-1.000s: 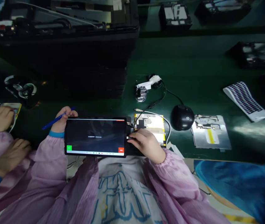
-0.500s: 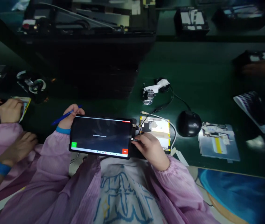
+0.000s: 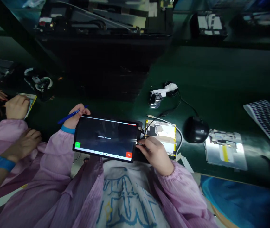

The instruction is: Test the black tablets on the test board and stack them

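Observation:
A tablet screen [image 3: 106, 136], lit dark with a green box at lower left and a red box at lower right, is held tilted above the bench edge. My left hand [image 3: 74, 117] grips its upper left corner, with a blue pen [image 3: 69, 117] between the fingers. At the right edge of the screen, my right hand [image 3: 155, 152] pinches a small plug [image 3: 138, 143]; whether it is fully seated I cannot tell. A yellow-edged battery and board assembly [image 3: 171, 129] lies just beyond the right hand, with a white cable [image 3: 179, 129] across it.
Right of the battery sit a round black device [image 3: 196, 129] and a metal panel [image 3: 225, 152]. A webcam [image 3: 156, 98] stands behind. Printed label sheet [image 3: 265, 118] lies far right. At left, other people's hands [image 3: 18, 106] work close by. A dark shelf [image 3: 101, 57] overhangs the bench.
The view has shifted slightly, so the bench things sit further right. Both hands keep their hold on the screen and plug. The co-worker's hand at far right has left the view.

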Motion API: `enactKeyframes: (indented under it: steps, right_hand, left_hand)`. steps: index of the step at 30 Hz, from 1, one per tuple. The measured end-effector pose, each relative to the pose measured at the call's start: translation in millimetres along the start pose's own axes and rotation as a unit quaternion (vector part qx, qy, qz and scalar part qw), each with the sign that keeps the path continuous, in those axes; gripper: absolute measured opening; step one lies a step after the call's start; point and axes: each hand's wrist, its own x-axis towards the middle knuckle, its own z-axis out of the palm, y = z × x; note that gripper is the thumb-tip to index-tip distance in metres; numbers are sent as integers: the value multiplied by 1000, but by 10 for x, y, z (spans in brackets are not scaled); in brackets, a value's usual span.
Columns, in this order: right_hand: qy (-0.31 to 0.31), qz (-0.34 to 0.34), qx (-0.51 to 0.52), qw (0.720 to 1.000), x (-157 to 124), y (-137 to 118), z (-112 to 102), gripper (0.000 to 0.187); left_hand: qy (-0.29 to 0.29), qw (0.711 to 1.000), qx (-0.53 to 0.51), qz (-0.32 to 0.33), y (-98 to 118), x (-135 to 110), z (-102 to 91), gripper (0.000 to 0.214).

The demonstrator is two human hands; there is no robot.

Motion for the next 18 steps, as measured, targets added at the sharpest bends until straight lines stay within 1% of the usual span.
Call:
enactKeyframes:
  steps: [2,7,10,14,18]
  right_hand:
    - [-8,-5,-5,1000,9,6,1,13]
    - [-55,-15,-21,998,75,40,-20,11]
    - [-71,-27,-32,997,115,49,-40,10]
    - [-64,-38,-43,996,123,32,-50,14]
    - [-55,-40,-42,997,97,12,-39,19]
  left_hand:
    - [2,1000,5,2,5,0,7,56]
    - [4,1000,16,-5,29,-6,31,52]
    - [12,1000,24,-6,35,-21,44,49]
    - [25,999,40,8,22,-46,56,48]
    - [15,999,36,9,-12,-55,42,50]
